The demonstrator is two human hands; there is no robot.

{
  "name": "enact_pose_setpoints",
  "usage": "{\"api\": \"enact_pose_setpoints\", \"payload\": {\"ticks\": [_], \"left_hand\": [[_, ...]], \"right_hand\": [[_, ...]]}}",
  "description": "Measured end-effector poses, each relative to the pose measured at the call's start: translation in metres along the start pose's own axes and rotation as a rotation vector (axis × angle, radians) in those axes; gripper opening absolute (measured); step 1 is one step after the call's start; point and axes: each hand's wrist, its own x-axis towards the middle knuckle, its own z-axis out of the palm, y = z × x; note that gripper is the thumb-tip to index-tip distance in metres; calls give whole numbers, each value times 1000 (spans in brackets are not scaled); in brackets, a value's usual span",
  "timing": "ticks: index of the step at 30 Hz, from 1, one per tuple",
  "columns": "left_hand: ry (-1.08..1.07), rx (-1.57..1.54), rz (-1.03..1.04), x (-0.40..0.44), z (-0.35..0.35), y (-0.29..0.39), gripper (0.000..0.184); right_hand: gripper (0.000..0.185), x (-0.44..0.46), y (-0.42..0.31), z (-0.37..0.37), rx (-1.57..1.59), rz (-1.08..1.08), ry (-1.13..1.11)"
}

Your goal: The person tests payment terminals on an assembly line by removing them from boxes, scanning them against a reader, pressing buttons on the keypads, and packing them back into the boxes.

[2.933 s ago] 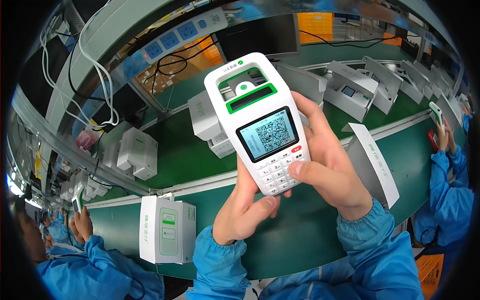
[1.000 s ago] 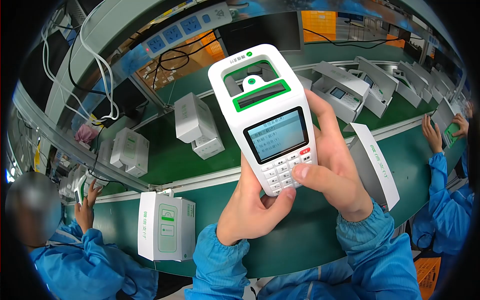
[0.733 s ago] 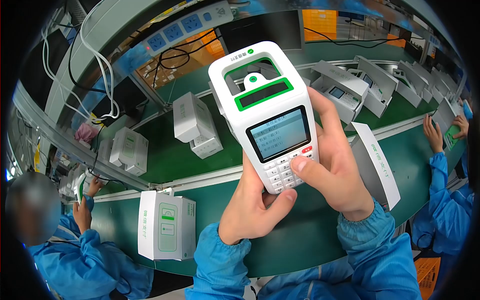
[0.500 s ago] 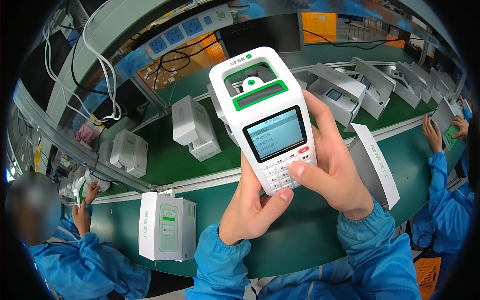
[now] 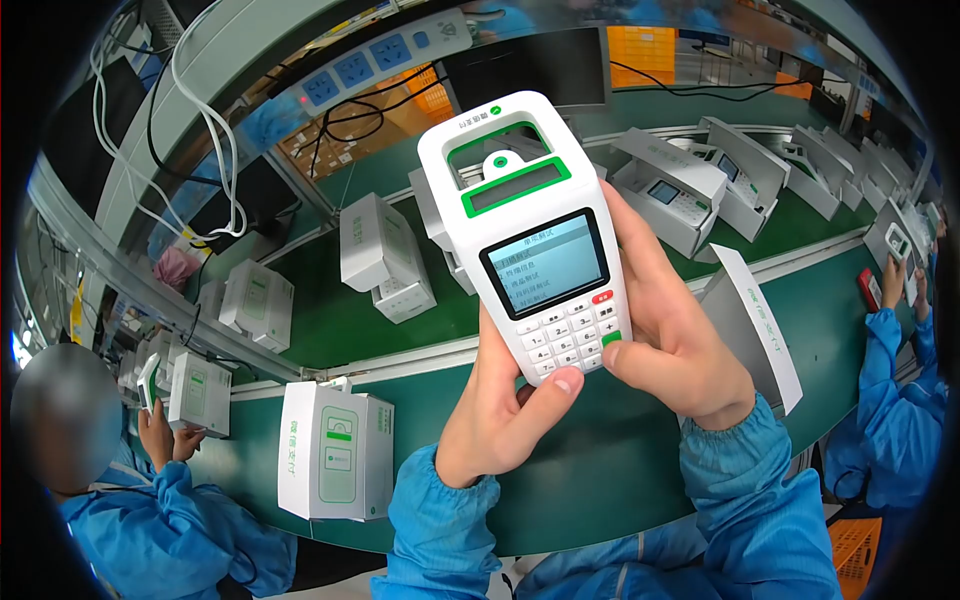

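Observation:
A white and green payment terminal (image 5: 520,240) is held up in front of me, its lit screen showing a menu list in Chinese. My left hand (image 5: 500,410) wraps the lower left side, thumb over the bottom of the keypad. On the other side, my right hand (image 5: 680,340) grips the case, and its thumb rests at the green key in the lower right corner of the keypad. The fingers behind the terminal are hidden. An open white box (image 5: 750,330) stands just right of my right hand. To the left of my left wrist is a closed white box (image 5: 335,452) with green print.
Several boxes, some open with terminals inside like this one (image 5: 670,190), line the green conveyor (image 5: 320,330) behind the bench. A power strip (image 5: 370,65) and loose cables hang above. Co-workers in blue sleeves work at left (image 5: 180,510) and right (image 5: 890,350).
My right thumb has slid from the middle of the keypad down to the green key. The left co-worker now has a box beside the terminal; the right co-worker's hands have shifted to a terminal.

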Motion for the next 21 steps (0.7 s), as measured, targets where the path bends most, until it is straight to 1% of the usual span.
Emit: {"api": "enact_pose_setpoints", "payload": {"ticks": [3,6,9,12,14,16,17,19,21], "left_hand": [[0,-11,28,3,4,-1,81],[-4,-11,41,5,7,-2,80],[4,-17,21,8,12,-2,79],[23,-26,4,9,18,-2,78],[52,-11,5,9,21,-3,76],[76,53,68,10,24,-4,71],[89,85,98,10,26,-5,70],[124,209,186,9,33,-6,70],[138,304,280,9,41,-7,73]], "right_hand": [[109,0,-1,-6,-44,-27,-20],[109,-2,-7,-5,25,17,1],[104,-4,-1,-21,22,-23,-105],[104,-4,0,-27,-6,-55,-136],[103,-6,-4,-23,9,-45,-97],[103,-12,-13,-14,56,1,-23],[99,-13,-12,-8,26,-44,-10],[88,-23,-17,-13,191,53,-31],[73,-38,-22,-7,398,60,67]]}}
